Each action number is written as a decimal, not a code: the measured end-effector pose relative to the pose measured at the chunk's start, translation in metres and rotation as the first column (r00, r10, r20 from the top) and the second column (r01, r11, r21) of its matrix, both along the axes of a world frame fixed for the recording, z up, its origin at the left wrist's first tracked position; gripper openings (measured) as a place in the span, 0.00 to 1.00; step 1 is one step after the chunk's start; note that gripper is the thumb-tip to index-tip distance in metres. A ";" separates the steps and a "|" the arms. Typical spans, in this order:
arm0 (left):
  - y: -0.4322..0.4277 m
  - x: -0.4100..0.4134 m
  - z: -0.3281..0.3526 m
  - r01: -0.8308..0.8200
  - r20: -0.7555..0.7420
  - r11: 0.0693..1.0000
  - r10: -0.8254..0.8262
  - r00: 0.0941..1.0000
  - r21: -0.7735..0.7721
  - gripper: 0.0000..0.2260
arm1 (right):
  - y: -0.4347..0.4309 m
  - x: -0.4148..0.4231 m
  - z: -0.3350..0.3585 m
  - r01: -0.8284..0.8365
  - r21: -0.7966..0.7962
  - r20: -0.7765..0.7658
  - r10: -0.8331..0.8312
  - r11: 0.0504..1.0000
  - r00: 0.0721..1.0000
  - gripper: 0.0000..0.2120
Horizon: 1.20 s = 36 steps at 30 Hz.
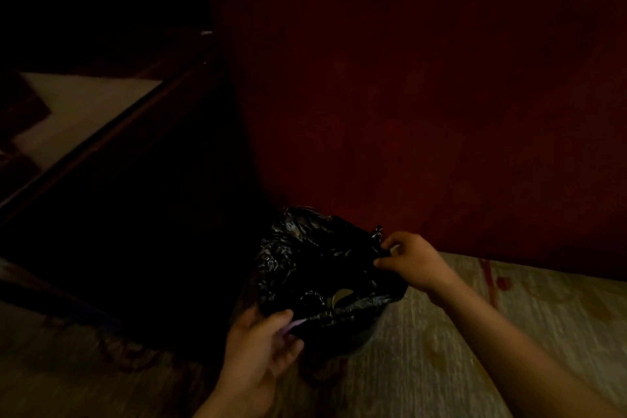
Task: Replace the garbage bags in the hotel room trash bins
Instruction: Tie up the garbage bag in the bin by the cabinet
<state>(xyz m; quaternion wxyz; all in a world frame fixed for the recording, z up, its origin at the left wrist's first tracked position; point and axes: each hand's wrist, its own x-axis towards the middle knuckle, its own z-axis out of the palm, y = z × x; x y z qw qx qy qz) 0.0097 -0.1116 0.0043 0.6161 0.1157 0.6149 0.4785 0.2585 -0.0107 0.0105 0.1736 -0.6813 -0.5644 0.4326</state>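
A small trash bin (pixel 359 336) stands on the floor in a dim corner, lined with a crinkled black garbage bag (pixel 305 258) whose top is bunched above the rim. My left hand (pixel 261 346) pinches the near edge of the bag at the bin's front left. My right hand (pixel 412 260) grips the bag's far right edge. Something pale shows inside the bag's opening (pixel 341 297). The bin's body is mostly hidden by the bag and the darkness.
A dark red wall (pixel 407 95) rises right behind the bin. A dark piece of furniture (pixel 135 214) with a pale top (pixel 84 112) stands to the left. The floor (pixel 458 349) is a pale patterned carpet with red marks.
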 end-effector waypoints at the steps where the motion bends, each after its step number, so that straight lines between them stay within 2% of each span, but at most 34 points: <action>1: -0.005 0.003 -0.002 0.044 0.025 0.998 -0.043 0.999 -0.034 0.09 | -0.004 0.001 0.000 0.017 -0.019 -0.063 -0.018 1.000 0.998 0.11; 3: -0.010 0.005 -0.008 0.061 -0.021 0.997 -0.062 0.998 -0.048 0.13 | -0.010 0.004 -0.002 0.011 -0.044 -0.134 -0.017 0.999 0.991 0.13; 5: -0.004 0.001 -0.009 0.024 -0.137 1.000 -0.021 0.990 0.017 0.16 | -0.010 0.005 -0.001 0.010 -0.035 -0.151 -0.015 0.999 0.988 0.17; 7: 0.007 -0.009 -0.006 0.031 -0.241 0.996 -0.009 0.971 0.089 0.19 | -0.005 0.004 0.002 0.082 -0.011 -0.174 -0.083 0.997 0.981 0.22; 9: 0.015 -0.018 -0.003 0.082 -0.350 0.986 -0.027 0.936 0.143 0.20 | 0.003 0.002 0.003 0.160 -0.091 -0.257 -0.178 0.983 0.950 0.25; 11: 0.019 -0.026 -0.001 0.124 -0.421 0.978 -0.043 0.906 0.168 0.18 | 0.007 -0.001 0.004 0.113 -0.181 -0.286 -0.162 0.977 0.944 0.20; 14: 0.022 -0.036 0.001 0.169 -0.521 0.967 -0.047 0.852 0.189 0.14 | 0.005 -0.006 -0.003 0.071 -0.215 -0.296 -0.134 0.974 0.946 0.11; 16: 0.023 -0.042 0.005 0.198 -0.587 0.959 -0.044 0.809 0.202 0.10 | 0.002 -0.010 -0.004 0.132 -0.198 -0.347 -0.196 0.971 0.917 0.08; 17: 0.024 -0.045 0.007 0.207 -0.617 0.956 -0.037 0.786 0.206 0.09 | 0.000 -0.011 -0.004 0.155 -0.141 -0.350 -0.196 0.978 0.916 0.09; 19: 0.025 -0.052 0.010 0.217 -0.668 0.951 -0.014 0.744 0.221 0.08 | -0.007 -0.011 -0.001 0.168 0.123 -0.262 -0.131 0.978 0.956 0.09; 21: 0.027 -0.059 0.011 0.217 -0.705 0.949 0.009 0.709 0.230 0.08 | -0.017 -0.008 0.005 0.092 0.413 -0.126 -0.042 0.906 0.991 0.10; 22: 0.028 -0.061 0.012 0.220 -0.718 0.947 0.016 0.696 0.234 0.08 | -0.021 -0.005 0.008 0.035 0.476 -0.071 -0.001 0.879 0.997 0.10; 23: 0.030 -0.062 0.012 0.225 -0.729 0.945 0.020 0.684 0.238 0.08 | -0.022 -0.001 0.010 -0.017 0.468 -0.030 0.035 0.883 0.999 0.09; 26: 0.037 -0.058 0.015 0.247 -0.735 0.930 0.035 0.677 0.272 0.08 | -0.018 0.011 0.010 -0.112 0.218 0.053 0.103 0.969 0.993 0.05; 28: 0.042 -0.053 0.018 0.270 -0.747 0.920 0.034 0.664 0.283 0.08 | -0.014 0.013 0.006 -0.074 0.189 0.128 0.050 0.979 0.990 0.02; 30: 0.045 -0.050 0.021 0.285 -0.761 0.913 0.040 0.648 0.291 0.08 | -0.009 0.012 0.007 -0.011 0.223 0.180 -0.030 0.975 0.983 0.08; 32: 0.048 -0.051 0.022 0.295 -0.764 0.908 0.041 0.644 0.297 0.08 | -0.001 0.008 0.012 -0.027 0.240 0.320 -0.053 0.970 0.946 0.17; 34: 0.048 -0.052 0.023 0.313 -0.776 0.903 0.036 0.630 0.295 0.08 | 0.017 0.001 0.017 -0.016 0.182 0.378 -0.056 0.983 0.924 0.33; 35: 0.047 -0.053 0.023 0.323 -0.782 0.899 0.035 0.622 0.296 0.08 | 0.029 -0.003 0.018 0.004 0.116 0.361 -0.046 0.993 0.931 0.44; 36: 0.046 -0.054 0.024 0.329 -0.785 0.896 0.033 0.619 0.298 0.08 | 0.039 -0.009 0.019 0.002 0.030 0.356 -0.013 1.000 0.934 0.50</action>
